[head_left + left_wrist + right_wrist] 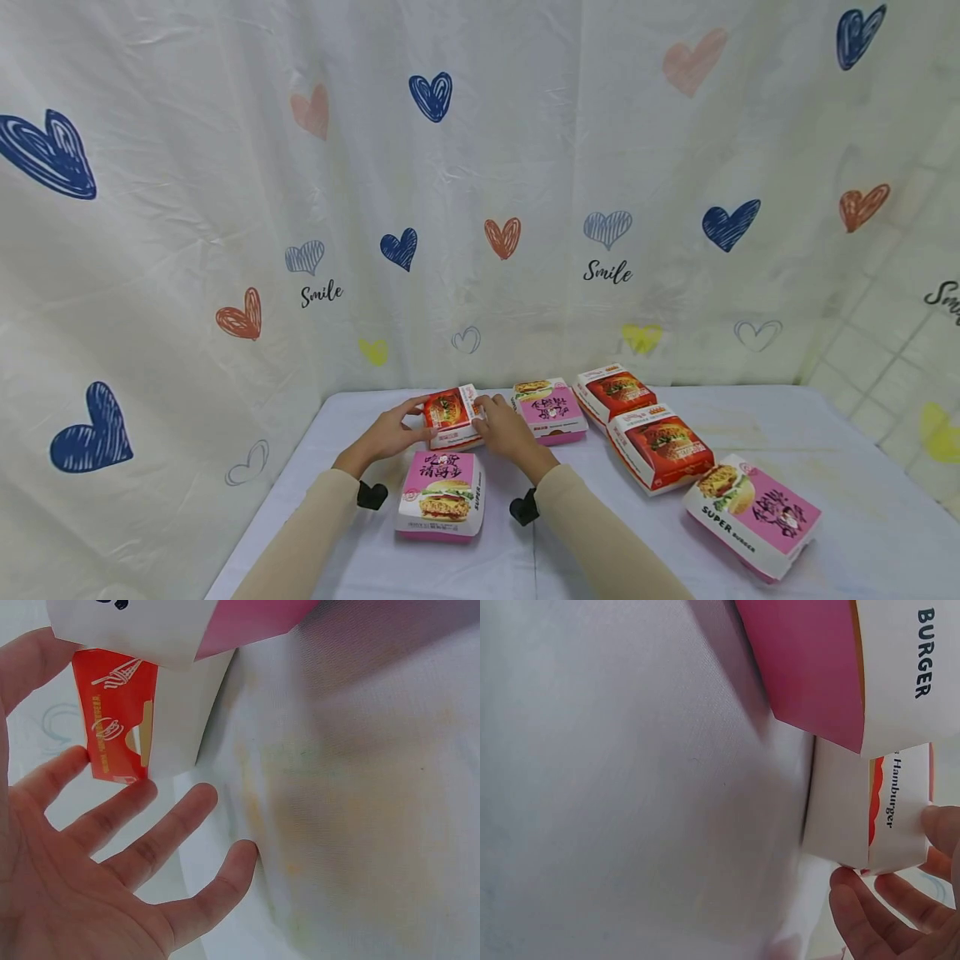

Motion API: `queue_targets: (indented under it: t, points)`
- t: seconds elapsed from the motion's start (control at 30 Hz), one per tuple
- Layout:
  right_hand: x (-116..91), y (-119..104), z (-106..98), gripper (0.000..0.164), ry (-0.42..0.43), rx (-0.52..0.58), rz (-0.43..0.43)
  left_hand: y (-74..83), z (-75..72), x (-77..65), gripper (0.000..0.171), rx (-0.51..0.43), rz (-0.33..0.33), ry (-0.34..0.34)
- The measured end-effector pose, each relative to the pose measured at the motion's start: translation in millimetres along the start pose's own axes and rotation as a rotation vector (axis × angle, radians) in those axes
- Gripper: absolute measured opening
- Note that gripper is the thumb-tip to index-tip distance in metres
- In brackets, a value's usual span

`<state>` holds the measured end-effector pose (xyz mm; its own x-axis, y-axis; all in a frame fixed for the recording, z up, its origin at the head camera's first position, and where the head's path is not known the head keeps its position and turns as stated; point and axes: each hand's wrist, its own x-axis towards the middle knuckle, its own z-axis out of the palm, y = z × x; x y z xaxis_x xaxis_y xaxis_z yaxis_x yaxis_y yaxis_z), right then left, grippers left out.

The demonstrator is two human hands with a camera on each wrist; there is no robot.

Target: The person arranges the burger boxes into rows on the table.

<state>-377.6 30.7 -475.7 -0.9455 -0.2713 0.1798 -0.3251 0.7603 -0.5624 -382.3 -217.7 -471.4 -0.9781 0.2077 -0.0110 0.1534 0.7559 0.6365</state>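
A small red-and-white hamburger box (452, 417) sits toward the back left of the table, between both hands. My left hand (390, 429) holds its left end, with thumb and fingertips at the edges; the left wrist view shows the other fingers (165, 840) spread out. At the opposite end, my right hand (510, 432) grips the box, its thumb on the printed "Hamburger" side (894, 799) and its fingers round the corner. Directly in front of it, nearer to me, lies a pink-and-white burger box (441, 497), which neither hand touches.
Another pink burger box (550, 408) stands just right of my right hand. Two red burger boxes, one farther back (613, 390) and one nearer (662, 447), lie beyond it. At the right is a third pink box (753, 515). A heart-printed curtain (525, 167) hangs behind the white-covered table (750, 417).
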Motion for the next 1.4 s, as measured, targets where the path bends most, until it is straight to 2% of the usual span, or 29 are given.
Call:
queue_targets:
  t: [0.67, 0.93, 1.23, 1.4]
  points:
    - [-2.5, -2.8, -1.4, 0.029, 0.022, 0.034, -0.030, -3.0, -1.7, -0.2, 0.056, -0.020, 0.067, 0.003]
    - [-2.2, -3.3, -1.9, 0.026, 0.000, 0.035, -0.018, -2.9, -1.4, -0.6, 0.052, -0.016, 0.067, 0.000]
    - [-3.4, -3.4, -2.9, 0.046, -0.026, 0.019, -0.041, -4.8, -1.1, -0.4, 0.045, -0.018, 0.104, 0.022]
    - [-3.9, -3.3, -2.9, 0.045, -0.023, -0.004, -0.066, -4.6, 0.3, -0.3, 0.039, -0.020, 0.105, 0.048]
